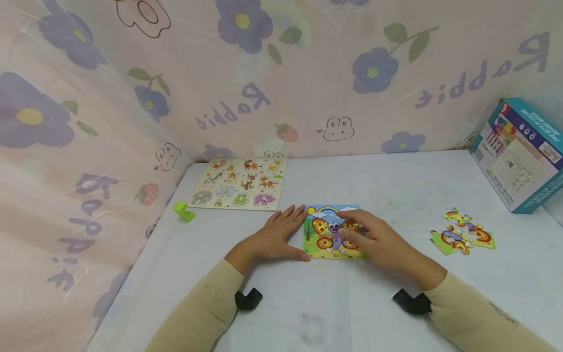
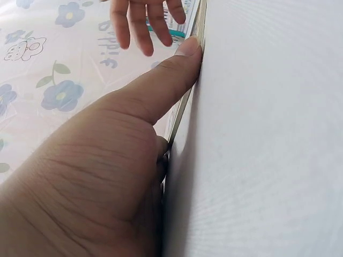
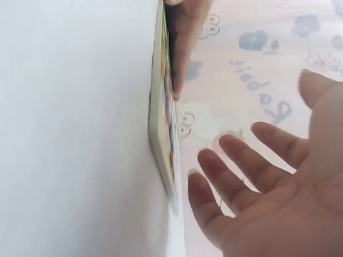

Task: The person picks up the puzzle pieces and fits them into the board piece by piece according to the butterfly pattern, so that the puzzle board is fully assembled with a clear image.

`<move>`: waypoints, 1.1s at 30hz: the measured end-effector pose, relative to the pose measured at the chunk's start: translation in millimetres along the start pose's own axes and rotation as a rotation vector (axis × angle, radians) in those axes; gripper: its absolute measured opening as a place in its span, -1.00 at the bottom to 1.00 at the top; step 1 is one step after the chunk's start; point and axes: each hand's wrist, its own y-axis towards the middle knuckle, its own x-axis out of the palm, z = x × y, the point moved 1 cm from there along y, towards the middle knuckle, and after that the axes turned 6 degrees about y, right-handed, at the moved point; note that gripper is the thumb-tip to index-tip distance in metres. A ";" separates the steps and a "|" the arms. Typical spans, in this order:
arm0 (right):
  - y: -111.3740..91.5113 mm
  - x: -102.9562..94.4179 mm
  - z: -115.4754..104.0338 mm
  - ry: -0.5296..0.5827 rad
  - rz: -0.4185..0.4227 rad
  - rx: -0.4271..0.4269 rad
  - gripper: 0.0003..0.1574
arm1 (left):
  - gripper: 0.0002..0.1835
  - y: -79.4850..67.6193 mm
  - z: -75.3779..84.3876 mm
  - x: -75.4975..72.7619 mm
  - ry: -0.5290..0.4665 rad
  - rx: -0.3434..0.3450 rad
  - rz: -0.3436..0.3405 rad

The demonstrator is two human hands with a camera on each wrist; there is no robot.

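Beige cloth sleeves (image 1: 200,296) lie nearest the head camera, with a black plastic fitting (image 1: 249,299) at the left cuff. Beyond them, on the white-covered counter (image 1: 347,303), a thin, square board printed with a colourful butterfly (image 1: 327,240) lies flat between the person's two hands. To its right, well apart, sits a small heap of brightly printed loose jigsaw pieces (image 1: 484,238), some of which seem to overlap.

Slipping looks like the main risk: the left hand (image 1: 277,237) backs only the left side, so a sideways push could send the board sliding right. A careless brush from above might also unsettle any part of the picture that sits loosely; whether any does cannot be told, since the right hand (image 1: 380,242) hides part of the right side. A wide swing of the right sleeve might scatter the heap.

As for pose, the left hand rests low on the counter, its fingers extended and gripping nothing, the thumb at the board's near-left corner and the fingertips by the far-left one. The right hand hovers over the board's right half, fingers spread, slightly bent and empty, apart from the surface in the right wrist view.
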 end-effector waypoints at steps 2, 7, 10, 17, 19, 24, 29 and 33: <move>-5.3 -7.2 2.1 0.028 0.033 0.000 -0.46 | 0.34 0.5 0.0 0.1 0.002 -0.001 -0.001; -22.3 -28.3 10.8 0.072 0.086 0.013 -0.50 | 0.34 0.5 0.8 -0.3 -0.001 -0.002 -0.002; -32.7 -42.5 17.3 0.121 0.098 0.005 -0.48 | 0.34 0.2 1.3 -0.5 -0.007 0.004 0.000; -48.7 -76.4 32.9 0.291 0.124 -0.083 -0.36 | 0.35 0.5 0.9 -0.3 -0.007 -0.003 -0.003; -51.9 -87.9 38.7 0.369 0.141 -0.098 -0.33 | 0.35 0.1 1.1 -0.9 -0.002 -0.007 -0.005; -62.9 -113.5 50.0 0.431 0.240 -0.058 -0.32 | 0.35 -0.5 1.5 -1.3 0.005 -0.011 -0.011; -74.6 -139.0 59.1 0.435 0.366 0.013 -0.32 | 0.35 -0.2 1.0 -0.3 0.004 -0.013 -0.010; -84.5 -156.2 67.4 0.323 0.466 0.102 -0.31 | 0.34 -0.1 1.4 0.0 0.000 -0.012 -0.008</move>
